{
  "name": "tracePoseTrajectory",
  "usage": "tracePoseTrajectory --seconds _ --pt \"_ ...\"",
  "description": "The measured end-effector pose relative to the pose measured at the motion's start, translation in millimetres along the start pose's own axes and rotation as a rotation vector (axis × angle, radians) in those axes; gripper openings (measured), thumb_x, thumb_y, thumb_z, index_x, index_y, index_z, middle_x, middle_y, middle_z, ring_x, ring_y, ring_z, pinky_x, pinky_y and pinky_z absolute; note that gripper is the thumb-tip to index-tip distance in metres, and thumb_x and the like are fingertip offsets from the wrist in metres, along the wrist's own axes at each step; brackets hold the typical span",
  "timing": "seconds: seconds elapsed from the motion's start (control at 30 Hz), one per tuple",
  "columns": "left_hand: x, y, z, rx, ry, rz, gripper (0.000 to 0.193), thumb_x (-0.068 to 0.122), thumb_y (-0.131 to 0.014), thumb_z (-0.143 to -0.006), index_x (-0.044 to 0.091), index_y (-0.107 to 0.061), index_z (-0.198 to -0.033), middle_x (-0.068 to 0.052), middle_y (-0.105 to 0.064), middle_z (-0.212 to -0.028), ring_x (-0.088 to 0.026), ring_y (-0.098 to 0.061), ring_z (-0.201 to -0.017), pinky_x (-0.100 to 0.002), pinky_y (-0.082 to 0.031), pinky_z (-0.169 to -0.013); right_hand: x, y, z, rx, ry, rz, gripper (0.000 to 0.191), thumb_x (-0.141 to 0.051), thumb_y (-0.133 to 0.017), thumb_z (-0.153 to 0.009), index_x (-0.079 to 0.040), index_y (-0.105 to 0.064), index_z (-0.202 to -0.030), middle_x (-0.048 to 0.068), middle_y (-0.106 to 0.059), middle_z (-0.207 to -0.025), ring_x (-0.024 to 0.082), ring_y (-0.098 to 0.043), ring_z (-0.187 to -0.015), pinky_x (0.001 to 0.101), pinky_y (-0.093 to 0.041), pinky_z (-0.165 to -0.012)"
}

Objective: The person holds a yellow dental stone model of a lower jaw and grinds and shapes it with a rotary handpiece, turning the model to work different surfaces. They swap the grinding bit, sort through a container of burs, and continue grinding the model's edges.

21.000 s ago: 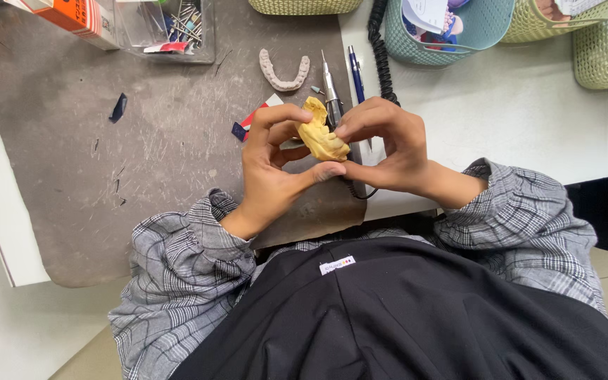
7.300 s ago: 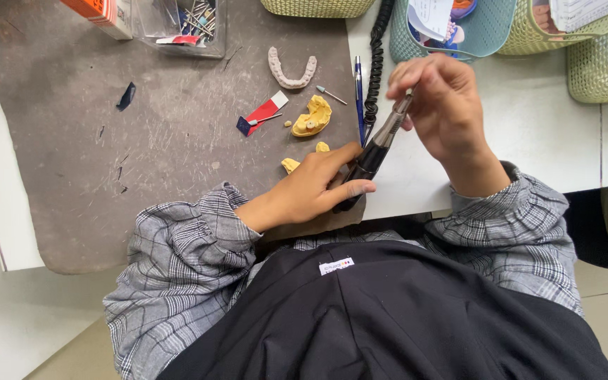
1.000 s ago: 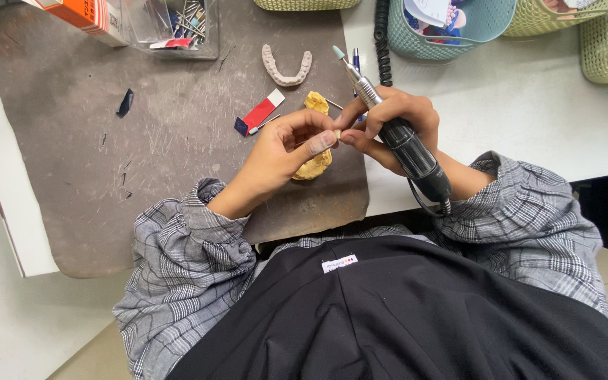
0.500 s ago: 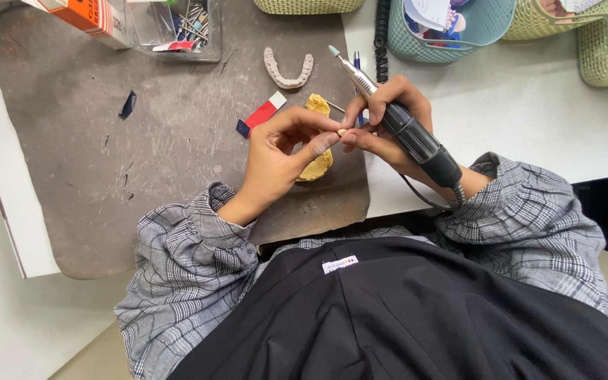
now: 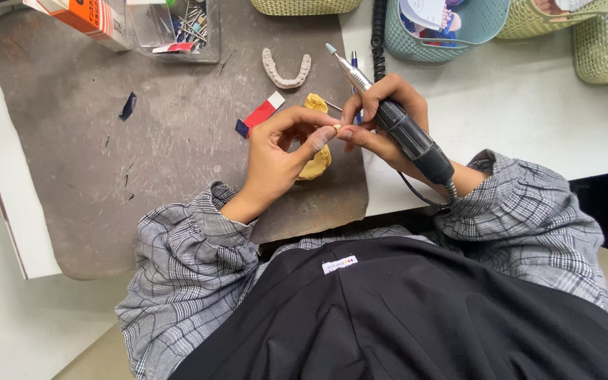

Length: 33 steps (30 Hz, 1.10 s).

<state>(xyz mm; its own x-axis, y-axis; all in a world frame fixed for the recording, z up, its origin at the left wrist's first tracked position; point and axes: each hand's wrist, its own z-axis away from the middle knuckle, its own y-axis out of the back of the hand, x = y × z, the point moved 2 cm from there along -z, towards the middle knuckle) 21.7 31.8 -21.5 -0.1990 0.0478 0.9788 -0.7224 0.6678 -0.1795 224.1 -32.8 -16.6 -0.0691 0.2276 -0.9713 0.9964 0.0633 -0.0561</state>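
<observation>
On the white worktop (image 5: 529, 119) lies a scuffed grey mat (image 5: 142, 162), carrying a lumpy yellow dental cast (image 5: 316, 163) just under the left hand (image 5: 279, 151). The right hand (image 5: 381, 119) wraps a slim black-and-metal rotary handpiece (image 5: 395, 123), while the left fingers (image 5: 321, 137) pinch together on a tiny pale piece (image 5: 337, 127), touching the right fingertips.

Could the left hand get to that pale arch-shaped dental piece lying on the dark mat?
Probably yes. The pale dental arch lies in the open on the mat, with nothing between it and the left hand. But that hand's fingertips are pinching a small piece, so they are occupied.
</observation>
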Motion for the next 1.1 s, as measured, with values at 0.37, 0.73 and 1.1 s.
tracePoseTrajectory --seconds 0.37,0.73,1.1 --pt "7 5 -2 0.068 -0.05 -0.272 0.012 0.011 -0.078 -0.098 0.003 -0.075 -0.107 0.0 -0.073 -0.096 -0.004 -0.058 -0.078 -0.021 -0.047 -0.071 -1 -1 -2 -0.011 0.143 0.132 0.033 0.008 -0.074 -0.099 -0.004 -0.045 -0.109 0.022 -0.066 -0.109 0.02 -0.074 -0.094 0.0309 -0.068 -0.076" --pt "58 20 -6 -0.441 -0.243 -0.817 0.052 0.031 -0.091 -0.066 0.009 -0.062 -0.103 -0.004 -0.068 -0.093 -0.025 -0.065 -0.082 -0.036 -0.051 -0.068 -8 2 -3 -0.016 0.104 0.161 0.037 0.009 -0.074 -0.101 -0.006 -0.041 -0.109 0.019 -0.067 -0.103 0.021 -0.075 -0.092 0.0273 -0.065 -0.077" --pt "36 15 -6 -0.473 0.081 -0.768 0.068 0.029 -0.091 -0.071 0.005 -0.053 -0.122 -0.009 -0.068 -0.086 -0.03 -0.07 -0.081 -0.04 -0.054 -0.071 -7 9 -5 0.008 0.003 0.036 0.035 0.006 -0.07 -0.105 -0.007 -0.039 -0.112 0.018 -0.065 -0.104 0.025 -0.076 -0.104 0.0319 -0.069 -0.085"
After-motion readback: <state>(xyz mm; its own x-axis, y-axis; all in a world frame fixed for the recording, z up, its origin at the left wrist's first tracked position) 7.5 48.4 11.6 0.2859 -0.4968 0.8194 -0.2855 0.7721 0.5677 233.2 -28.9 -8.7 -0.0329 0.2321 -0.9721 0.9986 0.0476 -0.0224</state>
